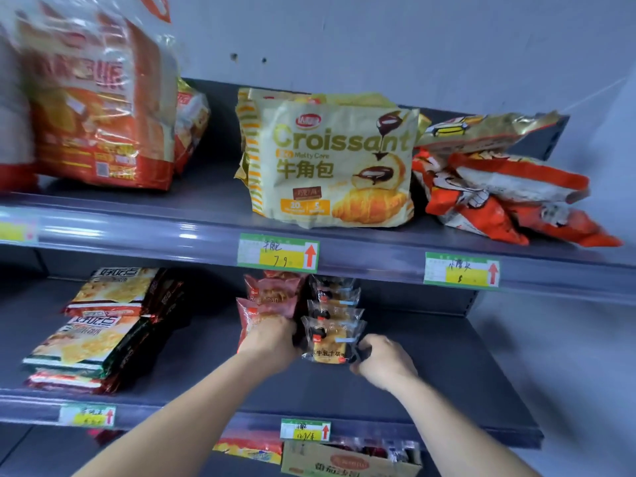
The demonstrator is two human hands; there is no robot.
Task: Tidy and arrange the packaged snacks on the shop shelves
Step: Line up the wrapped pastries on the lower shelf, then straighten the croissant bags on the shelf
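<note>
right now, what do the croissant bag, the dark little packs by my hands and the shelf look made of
Croissant bag: printed plastic film, soft sheen, crinkled edges.
Dark packs: glossy clear plastic film; pastry shows through.
Shelf: probably grey painted metal, dull; its front strip looks glossy plastic, with bright glints.

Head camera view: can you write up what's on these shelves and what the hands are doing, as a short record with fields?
Upper shelf: Croissant bag upright in the middle; orange packs piled at the right end
Middle shelf: pink packets and dark packets in rows side by side; flat snack packs stacked at the left
Hands: left hand grips the front of the pink packets; right hand pinches the frontmost dark packet's edge
</note>
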